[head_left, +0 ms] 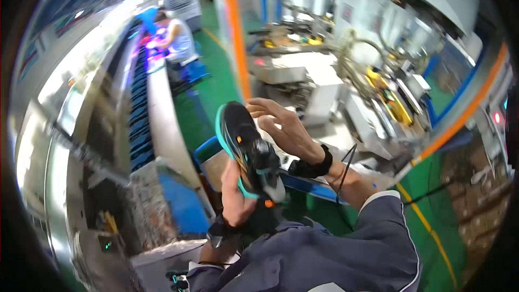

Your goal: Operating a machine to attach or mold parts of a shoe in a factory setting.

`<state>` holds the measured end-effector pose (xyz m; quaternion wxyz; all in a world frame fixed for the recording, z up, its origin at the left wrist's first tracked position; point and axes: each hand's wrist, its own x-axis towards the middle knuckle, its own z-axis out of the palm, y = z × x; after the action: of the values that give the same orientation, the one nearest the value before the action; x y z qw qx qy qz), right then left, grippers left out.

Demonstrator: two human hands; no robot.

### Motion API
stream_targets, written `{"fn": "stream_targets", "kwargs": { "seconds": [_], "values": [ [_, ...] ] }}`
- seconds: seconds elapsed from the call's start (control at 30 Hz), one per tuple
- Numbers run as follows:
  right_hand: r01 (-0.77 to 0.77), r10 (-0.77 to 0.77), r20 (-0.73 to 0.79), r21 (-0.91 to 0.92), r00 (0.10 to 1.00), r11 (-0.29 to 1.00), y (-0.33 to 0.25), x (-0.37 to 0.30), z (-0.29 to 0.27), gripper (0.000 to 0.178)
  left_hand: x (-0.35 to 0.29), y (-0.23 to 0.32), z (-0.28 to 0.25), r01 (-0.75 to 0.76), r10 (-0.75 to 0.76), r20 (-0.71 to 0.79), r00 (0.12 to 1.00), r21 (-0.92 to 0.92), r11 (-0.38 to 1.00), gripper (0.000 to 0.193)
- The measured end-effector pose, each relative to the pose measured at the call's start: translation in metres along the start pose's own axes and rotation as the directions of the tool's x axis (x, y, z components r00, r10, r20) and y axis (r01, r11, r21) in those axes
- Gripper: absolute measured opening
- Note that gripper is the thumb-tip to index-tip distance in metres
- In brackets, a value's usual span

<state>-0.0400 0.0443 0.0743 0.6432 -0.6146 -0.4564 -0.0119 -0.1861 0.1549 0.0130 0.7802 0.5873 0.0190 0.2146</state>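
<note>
Now, the dark shoe (pixel 238 124) with its teal sole is up mid-scene, gripped by the left hand (pixel 234 197), wrapped round its near left side; the right hand (pixel 284 130) is there at its right, fingers loosely spread, whether touching I can't tell; black band (pixel 316 163) on that wrist; a long white-edged bench (pixel 165 111) runs far on the left, a seated person (pixel 181 40) beside it; an orange post (pixel 235 32) stands far, machinery (pixel 324 94) to its right

1. Shoe (pixel 237 124): in the left hand (pixel 237 197), with the right hand (pixel 285 128) at its upper right.
2. Conveyor (pixel 139 124): left of the shoe; co-worker (pixel 181 42) beside it, farther off.
3. Machinery (pixel 324 100): beyond the right hand.
</note>
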Motion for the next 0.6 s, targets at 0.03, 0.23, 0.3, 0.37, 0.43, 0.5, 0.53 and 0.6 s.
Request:
{"fn": "stream_targets", "kwargs": {
  "seconds": [0.03,0.23,0.3,0.37,0.43,0.5,0.53,0.6],
  "values": [
    [-0.035,0.035,-0.06,-0.002,0.998,0.999,0.021,-0.025,-0.03,0.055,0.022,0.002,0.016,-0.406,0.316,0.256,0.914,0.571,0.713,0.035],
    [-0.267,0.255,-0.407,0.028,0.877,0.963,0.042,-0.117,-0.158,0.07,0.078,-0.087,0.167,0.071,-0.086,0.138,0.987,0.111,0.991,0.051],
    [-0.452,0.425,-0.579,0.106,0.696,0.886,0.036,-0.13,-0.202,0.062,0.094,-0.1,0.223,0.096,-0.17,0.214,0.962,0.319,0.943,0.062],
    [-0.402,0.393,-0.7,0.163,0.596,0.901,0.057,-0.153,-0.246,0.059,0.124,-0.139,0.25,0.029,-0.146,0.414,0.899,0.275,0.961,0.067],
    [-0.466,0.428,-0.76,0.187,0.489,0.865,0.059,-0.169,-0.29,0.057,0.161,-0.173,0.277,0.161,-0.276,0.47,0.838,0.269,0.95,0.07],
    [-0.545,0.359,-0.826,0.076,0.434,0.835,0.053,-0.172,-0.328,0.054,0.21,-0.229,0.299,0.248,-0.358,0.433,0.827,0.29,0.924,0.07],
    [-0.56,0.274,-0.863,-0.013,0.425,0.828,0.052,-0.175,-0.346,0.052,0.234,-0.265,0.318,0.272,-0.369,0.398,0.84,0.278,0.921,0.069],
    [-0.572,0.212,-0.912,-0.03,0.351,0.82,0.053,-0.184,-0.373,0.05,0.287,-0.32,0.351,-0.005,-0.259,0.458,0.85,0.5,0.866,0.07]
  ]
}}
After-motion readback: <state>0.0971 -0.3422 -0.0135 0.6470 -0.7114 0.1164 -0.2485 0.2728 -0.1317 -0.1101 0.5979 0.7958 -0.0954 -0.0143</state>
